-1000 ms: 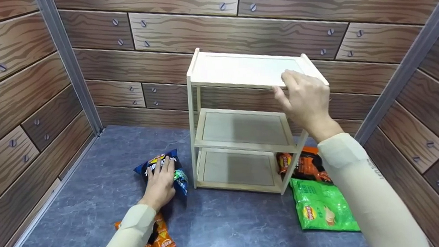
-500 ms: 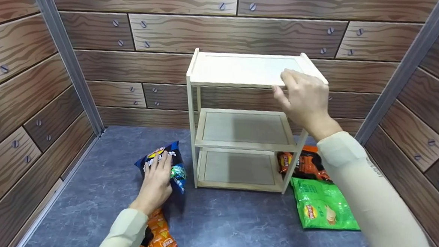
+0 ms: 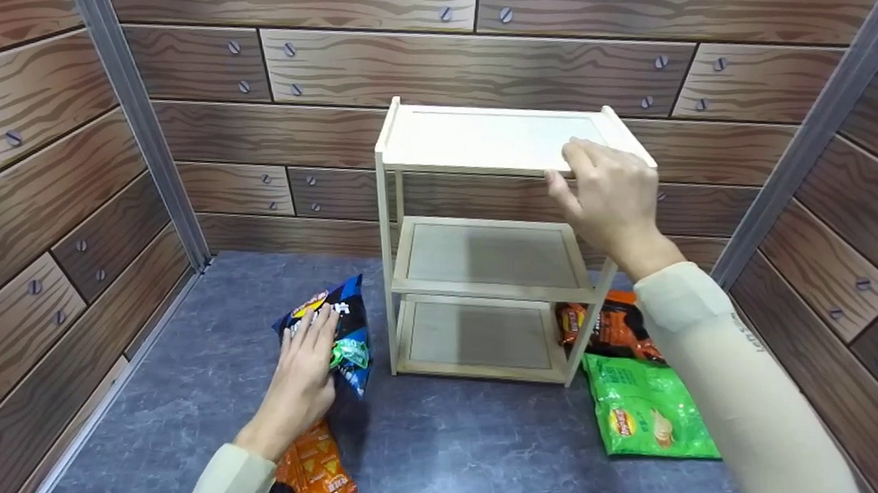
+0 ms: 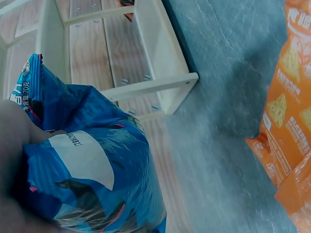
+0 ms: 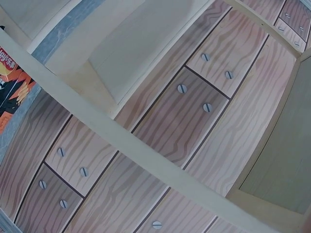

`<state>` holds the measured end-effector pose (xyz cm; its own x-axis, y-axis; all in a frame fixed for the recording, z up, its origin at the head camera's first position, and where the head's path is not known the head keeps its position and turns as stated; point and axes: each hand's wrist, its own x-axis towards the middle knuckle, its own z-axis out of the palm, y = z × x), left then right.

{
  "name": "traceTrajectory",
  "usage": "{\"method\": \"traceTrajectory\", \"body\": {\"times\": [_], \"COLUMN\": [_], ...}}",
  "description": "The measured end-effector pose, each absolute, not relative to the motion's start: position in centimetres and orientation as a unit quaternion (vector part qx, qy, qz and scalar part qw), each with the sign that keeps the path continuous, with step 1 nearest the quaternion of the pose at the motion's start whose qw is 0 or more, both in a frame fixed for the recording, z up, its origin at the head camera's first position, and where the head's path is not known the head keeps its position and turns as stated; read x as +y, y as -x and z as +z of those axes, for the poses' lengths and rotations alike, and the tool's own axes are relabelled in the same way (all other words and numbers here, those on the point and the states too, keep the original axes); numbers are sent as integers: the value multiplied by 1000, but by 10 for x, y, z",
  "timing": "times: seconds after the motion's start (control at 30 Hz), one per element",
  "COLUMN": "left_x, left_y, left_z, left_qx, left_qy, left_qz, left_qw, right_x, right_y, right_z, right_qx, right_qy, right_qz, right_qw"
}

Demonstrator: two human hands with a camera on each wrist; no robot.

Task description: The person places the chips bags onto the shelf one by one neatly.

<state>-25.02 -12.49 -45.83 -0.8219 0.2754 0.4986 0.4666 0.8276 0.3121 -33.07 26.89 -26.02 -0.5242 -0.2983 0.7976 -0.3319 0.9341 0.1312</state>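
Observation:
My left hand [image 3: 307, 374] holds a blue and black chip bag [image 3: 349, 322], its fingers spread over the printed front. In the left wrist view the bag's blue back [image 4: 107, 160] faces the camera, with fingers at its crimped end. It hangs to the left of a pale wooden three-tier shelf [image 3: 478, 135]. On the shelf's top board my right hand [image 3: 613, 196] grips the front edge near the right corner, fingers above and thumb at the front. The right wrist view shows a pale shelf post [image 5: 121, 141] but hardly any of that hand.
An orange snack bag [image 3: 319, 471] lies on the grey floor [image 3: 449, 441] below my left forearm. Right of the shelf lie a green chip bag [image 3: 643, 416] and a black and orange bag [image 3: 612, 331]. Wood-patterned walls [image 3: 312, 125] enclose the back and sides.
My left hand has shifted slightly left, and the blue bag has turned and risen a little, more of its front showing. The right hand and shelf keep their place.

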Motion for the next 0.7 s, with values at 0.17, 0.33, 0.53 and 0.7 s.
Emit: {"method": "traceTrajectory", "body": {"times": [0.17,0.33,0.53,0.7], "left_x": [-127,-127,-127,-126], "left_y": [235,222,210,197], "left_z": [-455,-450,-448,-449], "left_qx": [-919,-911,-897,-895], "left_qy": [214,227,243,246], "left_qz": [-229,-238,-239,-243], "left_qw": [238,250,282,281], "right_x": [269,270,269,268], "right_y": [331,331,330,330], "right_z": [-260,-261,-261,-260], "right_qx": [-873,-873,-871,-871], "right_qy": [-180,-178,-181,-183], "right_qz": [19,18,18,18], "right_qw": [452,453,457,456]}}
